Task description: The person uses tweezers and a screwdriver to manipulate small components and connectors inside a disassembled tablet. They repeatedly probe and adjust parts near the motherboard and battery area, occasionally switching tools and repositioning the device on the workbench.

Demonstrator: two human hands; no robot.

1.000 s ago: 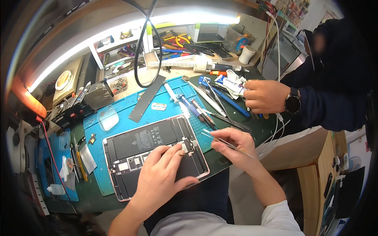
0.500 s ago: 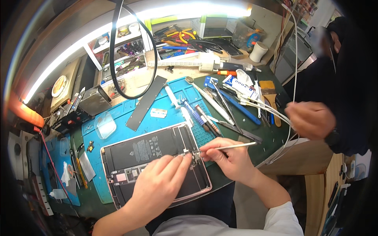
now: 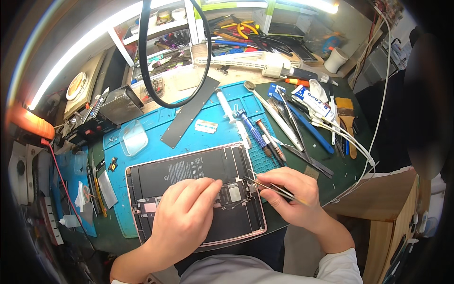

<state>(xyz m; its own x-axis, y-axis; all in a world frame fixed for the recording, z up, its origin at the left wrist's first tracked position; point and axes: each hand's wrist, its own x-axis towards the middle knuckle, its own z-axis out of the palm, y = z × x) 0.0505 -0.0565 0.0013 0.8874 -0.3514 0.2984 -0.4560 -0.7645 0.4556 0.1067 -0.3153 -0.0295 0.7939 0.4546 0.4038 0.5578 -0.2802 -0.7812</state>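
An opened tablet (image 3: 189, 165) with a pale pink frame lies on the blue mat, its black battery cells and circuit board exposed. My left hand (image 3: 182, 208) is over its middle, fingers bent and pressed together. The left thumb and anything pinched there are hidden. My right hand (image 3: 295, 194), by the tablet's right edge, grips thin metal tweezers (image 3: 279, 189) between thumb and fingers. Their tips point left to small connectors inside the tablet, near a silver shielded part (image 3: 232, 192).
Right of the tablet lie screwdrivers (image 3: 257, 137), a blue-handled tool (image 3: 312, 128), a brush (image 3: 347, 123) and white cables (image 3: 352, 137). A dark strip (image 3: 191, 111), razor blade (image 3: 206, 126) and clear tray (image 3: 133, 138) lie behind. A black cable loop (image 3: 142, 61) hangs in front.
My left hand has drawn back from the connectors, uncovering the silver part. The tweezers in my right hand now slope down to the right. A person's hand at right has gone; the view has shifted.
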